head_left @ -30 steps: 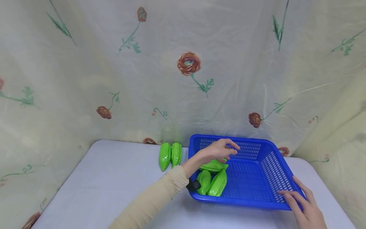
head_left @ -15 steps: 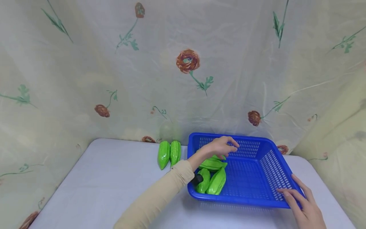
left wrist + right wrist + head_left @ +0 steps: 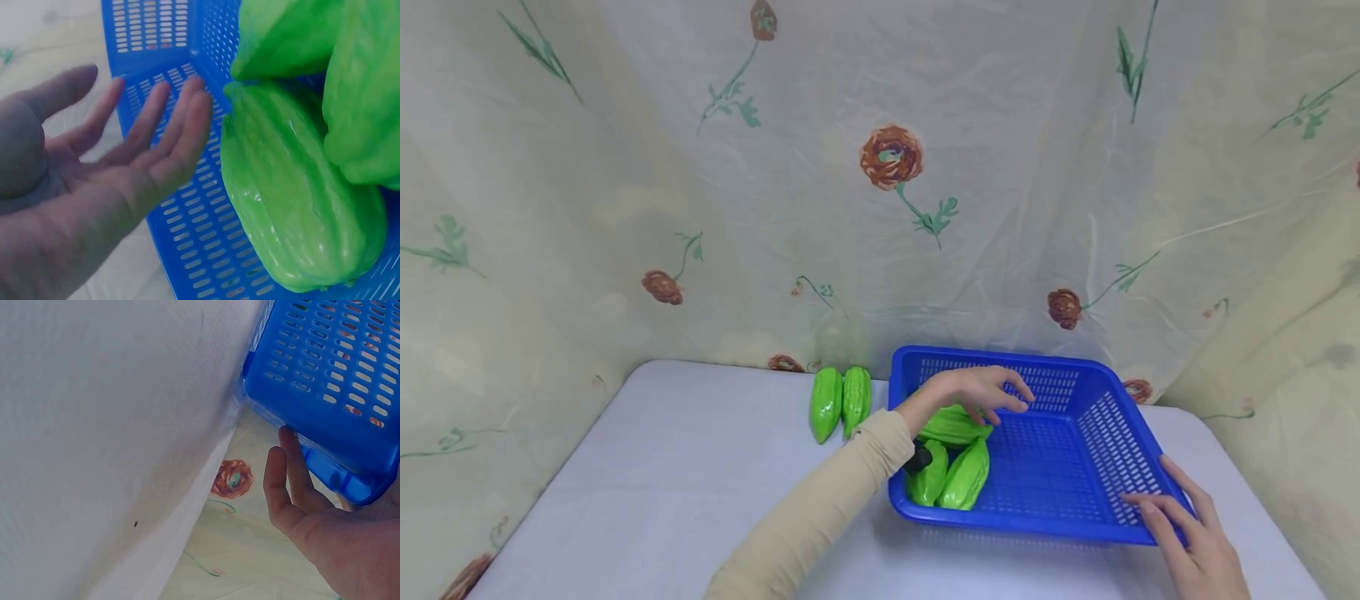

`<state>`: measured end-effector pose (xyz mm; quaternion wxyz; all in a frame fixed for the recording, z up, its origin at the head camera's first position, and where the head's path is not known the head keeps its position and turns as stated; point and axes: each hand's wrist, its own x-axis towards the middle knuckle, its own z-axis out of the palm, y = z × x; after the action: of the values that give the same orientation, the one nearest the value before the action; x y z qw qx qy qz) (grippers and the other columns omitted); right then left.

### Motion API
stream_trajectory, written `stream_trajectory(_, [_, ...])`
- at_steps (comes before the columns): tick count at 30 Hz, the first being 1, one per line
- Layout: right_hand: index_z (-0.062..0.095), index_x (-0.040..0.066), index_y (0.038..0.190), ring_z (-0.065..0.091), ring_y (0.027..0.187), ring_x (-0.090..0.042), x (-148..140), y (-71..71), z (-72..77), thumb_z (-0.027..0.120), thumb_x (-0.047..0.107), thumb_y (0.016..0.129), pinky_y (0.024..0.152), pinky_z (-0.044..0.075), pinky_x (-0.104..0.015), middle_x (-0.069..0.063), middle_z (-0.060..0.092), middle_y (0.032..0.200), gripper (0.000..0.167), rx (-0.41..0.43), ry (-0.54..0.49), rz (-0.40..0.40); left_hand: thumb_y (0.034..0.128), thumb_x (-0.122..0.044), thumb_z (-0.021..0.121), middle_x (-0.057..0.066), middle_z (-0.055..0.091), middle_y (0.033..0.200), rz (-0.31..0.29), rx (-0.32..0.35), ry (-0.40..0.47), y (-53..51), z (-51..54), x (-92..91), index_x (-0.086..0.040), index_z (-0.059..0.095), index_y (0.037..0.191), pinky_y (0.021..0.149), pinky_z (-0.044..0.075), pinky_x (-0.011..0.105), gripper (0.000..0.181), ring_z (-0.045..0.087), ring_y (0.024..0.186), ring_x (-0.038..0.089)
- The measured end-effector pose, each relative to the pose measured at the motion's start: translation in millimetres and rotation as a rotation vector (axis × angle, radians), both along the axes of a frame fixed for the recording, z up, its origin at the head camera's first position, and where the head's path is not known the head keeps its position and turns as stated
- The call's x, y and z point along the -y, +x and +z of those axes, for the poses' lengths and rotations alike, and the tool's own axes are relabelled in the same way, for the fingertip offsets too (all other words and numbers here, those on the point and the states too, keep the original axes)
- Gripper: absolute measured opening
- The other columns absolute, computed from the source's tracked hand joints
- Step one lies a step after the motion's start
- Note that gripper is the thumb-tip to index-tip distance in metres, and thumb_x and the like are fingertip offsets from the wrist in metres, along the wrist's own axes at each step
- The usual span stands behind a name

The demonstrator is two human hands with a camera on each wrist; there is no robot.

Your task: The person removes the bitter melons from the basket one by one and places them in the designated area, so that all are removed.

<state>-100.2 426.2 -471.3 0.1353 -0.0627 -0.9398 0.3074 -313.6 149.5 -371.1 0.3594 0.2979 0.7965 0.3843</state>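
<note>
In the head view, my left hand (image 3: 988,390) hangs over the left part of a blue basket (image 3: 1037,529), its fingers loosely bent and holding nothing. Ridged green gourds (image 3: 964,475) lie below it, partly covered by the hand and wrist. The left wrist view shows the same hand (image 3: 106,169) palm up, apart from a glossy gourd (image 3: 294,181). At the basket's front right corner, my right hand (image 3: 1202,542) grips the rim. From the right wrist, that hand (image 3: 325,531) shows fingers against the basket's outer side (image 3: 312,412).
Two more green gourds, a left one (image 3: 826,404) and a right one (image 3: 856,400), lie side by side left of the basket near the table's back edge. The white table (image 3: 647,483) meets a flower-patterned curtain (image 3: 760,208) behind and at the sides.
My left hand and forearm have shifted slightly right over the basket, and its fingers have spread a little. The right hand keeps its place on the rim. The head view has tilted slightly.
</note>
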Motion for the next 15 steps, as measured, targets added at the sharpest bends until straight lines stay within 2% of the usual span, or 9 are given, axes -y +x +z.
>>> stream_trajectory(3, [0.073, 0.004, 0.131, 0.031, 0.151, -0.066, 2, -2.4, 0.2, 0.046, 0.037, 0.117, 0.109, 0.028, -0.088, -0.016, 0.021, 0.18, 0.045, -0.006, -0.016, 0.005, 0.1148, -0.023, 0.053, 0.012, 0.052, 0.164, -0.058, 0.04, -0.014, -3.1, 0.1, 1.1, -0.013, 0.054, 0.156, 0.109, 0.059, 0.049, 0.043, 0.063, 0.14, 0.041])
stream_trajectory(8, [0.072, 0.004, 0.132, 0.031, 0.151, -0.066, 3, -7.0, 1.1, 0.045, 0.037, 0.117, 0.111, 0.027, -0.088, -0.016, 0.02, 0.18, 0.046, -0.005, -0.023, 0.012, 0.115, -0.025, 0.053, 0.016, 0.056, 0.16, -0.086, 0.055, -0.072, -5.2, -0.2, 2.2, -0.012, 0.053, 0.157, 0.113, 0.057, 0.045, 0.044, 0.063, 0.141, 0.04])
stream_trajectory(10, [0.073, 0.005, 0.131, 0.029, 0.154, -0.062, 3, -7.1, -2.5, 0.046, 0.036, 0.117, 0.118, 0.025, -0.084, -0.014, 0.021, 0.18, 0.044, -0.026, -0.009, 0.01, 0.1151, -0.025, 0.053, 0.016, 0.055, 0.161, -0.098, 0.066, -0.095, -4.2, -0.8, 1.7, -0.012, 0.052, 0.158, 0.115, 0.056, 0.044, 0.044, 0.062, 0.142, 0.039])
stream_trajectory(11, [0.074, 0.006, 0.13, 0.027, 0.161, -0.052, 3, -6.3, -5.6, 0.047, 0.035, 0.116, 0.128, 0.022, -0.074, -0.011, 0.022, 0.18, 0.042, -0.046, 0.001, 0.007, 0.1152, -0.025, 0.052, 0.016, 0.053, 0.162, -0.108, 0.071, -0.102, -2.7, -1.3, 1.1, -0.012, 0.051, 0.158, 0.116, 0.055, 0.044, 0.045, 0.061, 0.143, 0.039])
stream_trajectory(12, [0.074, 0.006, 0.129, 0.026, 0.162, -0.05, 2, -5.4, -7.2, 0.048, 0.034, 0.116, 0.128, 0.022, -0.074, -0.011, 0.023, 0.18, 0.041, -0.056, 0.006, 0.006, 0.1152, -0.025, 0.052, 0.015, 0.052, 0.163, -0.119, 0.072, -0.113, -1.3, -1.7, -0.3, -0.012, 0.051, 0.158, 0.117, 0.054, 0.044, 0.045, 0.061, 0.144, 0.038])
stream_trajectory(13, [0.074, 0.007, 0.129, 0.023, 0.166, -0.039, 1, -4.1, -9.4, 0.048, 0.033, 0.116, 0.129, 0.023, -0.073, -0.008, 0.023, 0.18, 0.039, -0.071, 0.013, 0.002, 0.1151, -0.025, 0.053, 0.014, 0.052, 0.164, -0.131, 0.072, -0.124, 0.2, -1.7, -1.7, -0.012, 0.051, 0.159, 0.118, 0.054, 0.044, 0.046, 0.061, 0.144, 0.038])
stream_trajectory(14, [0.075, 0.008, 0.127, 0.019, 0.168, -0.023, 0, -3.3, -12.1, 0.05, 0.032, 0.116, 0.136, 0.019, -0.057, -0.005, 0.024, 0.18, 0.036, -0.097, 0.024, -0.002, 0.1151, -0.025, 0.053, 0.012, 0.051, 0.165, -0.141, 0.07, -0.134, 1.6, -1.3, -3.0, -0.012, 0.051, 0.159, 0.118, 0.053, 0.043, 0.046, 0.061, 0.144, 0.037])
stream_trajectory(15, [0.075, 0.009, 0.126, 0.016, 0.167, -0.009, 0, -2.8, -14.3, 0.051, 0.031, 0.115, 0.138, 0.015, -0.044, -0.002, 0.025, 0.18, 0.034, -0.118, 0.032, -0.005, 0.1151, -0.025, 0.053, 0.011, 0.051, 0.166, -0.148, 0.065, -0.141, 2.7, -0.5, -3.9, -0.012, 0.051, 0.159, 0.118, 0.053, 0.043, 0.045, 0.062, 0.144, 0.036])
